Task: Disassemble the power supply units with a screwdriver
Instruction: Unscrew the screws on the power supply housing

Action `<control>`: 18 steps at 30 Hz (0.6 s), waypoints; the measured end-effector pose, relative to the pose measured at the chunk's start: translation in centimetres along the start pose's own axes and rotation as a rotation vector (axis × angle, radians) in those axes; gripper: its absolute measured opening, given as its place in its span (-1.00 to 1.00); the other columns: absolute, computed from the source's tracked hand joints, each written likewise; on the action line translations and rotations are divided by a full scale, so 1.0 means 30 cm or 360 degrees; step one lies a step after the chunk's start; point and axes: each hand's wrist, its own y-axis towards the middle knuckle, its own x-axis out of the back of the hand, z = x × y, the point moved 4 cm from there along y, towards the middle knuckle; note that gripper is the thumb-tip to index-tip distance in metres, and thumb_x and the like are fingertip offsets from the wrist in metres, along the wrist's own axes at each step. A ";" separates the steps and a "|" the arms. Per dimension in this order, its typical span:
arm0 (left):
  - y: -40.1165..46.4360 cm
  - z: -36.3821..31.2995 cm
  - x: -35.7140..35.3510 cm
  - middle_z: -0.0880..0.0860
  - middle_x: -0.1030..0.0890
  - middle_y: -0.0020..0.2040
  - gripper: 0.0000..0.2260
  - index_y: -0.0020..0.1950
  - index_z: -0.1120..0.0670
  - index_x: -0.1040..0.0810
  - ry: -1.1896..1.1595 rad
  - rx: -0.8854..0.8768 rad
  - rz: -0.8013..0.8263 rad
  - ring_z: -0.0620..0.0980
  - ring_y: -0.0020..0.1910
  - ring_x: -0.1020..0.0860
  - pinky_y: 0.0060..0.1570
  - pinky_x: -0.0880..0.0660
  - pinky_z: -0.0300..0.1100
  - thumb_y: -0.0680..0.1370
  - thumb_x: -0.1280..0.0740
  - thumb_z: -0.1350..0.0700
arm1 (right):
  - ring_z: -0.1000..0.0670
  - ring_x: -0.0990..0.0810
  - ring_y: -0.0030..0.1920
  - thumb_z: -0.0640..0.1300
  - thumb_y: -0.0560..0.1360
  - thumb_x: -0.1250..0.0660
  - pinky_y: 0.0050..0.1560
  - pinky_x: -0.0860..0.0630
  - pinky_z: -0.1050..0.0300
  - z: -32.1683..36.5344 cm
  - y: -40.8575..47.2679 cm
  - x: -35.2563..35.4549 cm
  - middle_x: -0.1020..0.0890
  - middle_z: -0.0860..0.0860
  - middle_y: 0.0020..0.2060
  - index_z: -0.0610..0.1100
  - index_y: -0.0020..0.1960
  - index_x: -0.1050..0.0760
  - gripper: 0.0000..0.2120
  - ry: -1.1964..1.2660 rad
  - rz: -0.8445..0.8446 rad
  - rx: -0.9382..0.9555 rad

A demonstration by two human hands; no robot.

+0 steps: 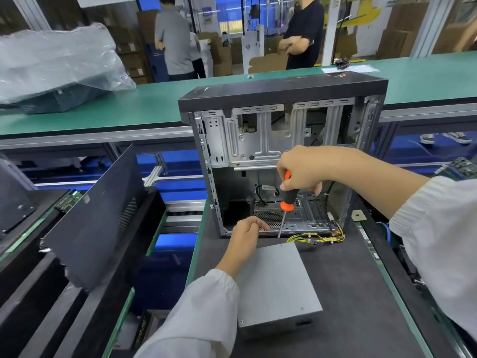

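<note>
— Power supply unit (pixel 277 285), where was it?

— A grey metal box lay flat on the dark mat (pixel 348 280) at six o'clock, just in front of the open computer case (pixel 281 156). A second unit with a honeycomb grille (pixel 271 220) sat inside the case floor, its yellow wire bundle (pixel 317 237) spilling out toward four o'clock.

— What crowded the spot?

— A black side panel (pixel 95 220) leaned at nine o'clock, a plastic-wrapped box (pixel 51 71) lay on the green bench (pixel 154 104) at ten o'clock, and two people stood beyond at twelve.

— And the hands?

— The right hand (pixel 304 169) was curled round the orange-and-black screwdriver (pixel 286 200), shaft pointing down to the case's lower edge. The left hand (pixel 247 232) had its fingers curled, fingertips touching the grille's edge by the shaft; whether it pinched anything I could not tell.

— Any writing?

— Only letters like "PRIME" on a box (pixel 142 329) at seven o'clock.
</note>
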 end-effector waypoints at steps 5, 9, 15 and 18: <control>0.009 0.018 -0.051 -0.07 -0.51 -0.04 -0.72 -0.09 0.06 -0.62 0.0029 -0.0025 0.0081 -0.22 -0.01 -0.47 0.00 -0.37 -0.37 0.63 -0.13 0.18 | -0.02 -0.59 -0.50 -0.05 0.58 -0.27 -0.48 -0.52 0.23 -0.025 0.007 -0.018 -0.64 -0.19 -0.30 -0.23 0.04 -0.53 -0.76 0.0039 0.0016 -0.0027; 0.012 0.039 -0.073 -0.10 -0.40 -0.12 -0.78 0.05 -0.01 -0.64 0.0257 -0.0125 0.0232 -0.19 -0.14 -0.45 -0.14 -0.33 -0.44 0.59 -0.24 0.22 | 0.00 -0.58 -0.54 -0.05 0.58 -0.27 -0.50 -0.50 0.25 -0.028 0.013 -0.023 -0.65 -0.20 -0.27 -0.23 0.05 -0.53 -0.76 0.0039 0.0014 -0.0020; 0.000 0.024 -0.065 0.01 -0.47 -0.14 -0.72 -0.07 -0.03 -0.68 0.0326 -0.0210 0.0311 -0.12 -0.18 -0.44 -0.09 -0.37 -0.30 0.53 -0.25 0.30 | 0.07 -0.53 -0.63 -0.04 0.58 -0.27 -0.54 -0.45 0.28 -0.022 0.012 -0.024 -0.61 -0.14 -0.37 -0.20 0.02 -0.51 -0.79 0.0079 0.0010 0.0000; -0.006 0.019 -0.062 0.00 -0.45 -0.16 -0.73 -0.04 -0.02 -0.69 0.0343 -0.0225 0.0323 -0.13 -0.21 -0.41 -0.11 -0.37 -0.30 0.53 -0.27 0.29 | 0.07 -0.52 -0.64 -0.04 0.58 -0.27 -0.53 -0.45 0.28 -0.022 0.012 -0.028 -0.58 -0.10 -0.43 -0.19 0.02 -0.50 -0.80 0.0053 0.0001 0.0000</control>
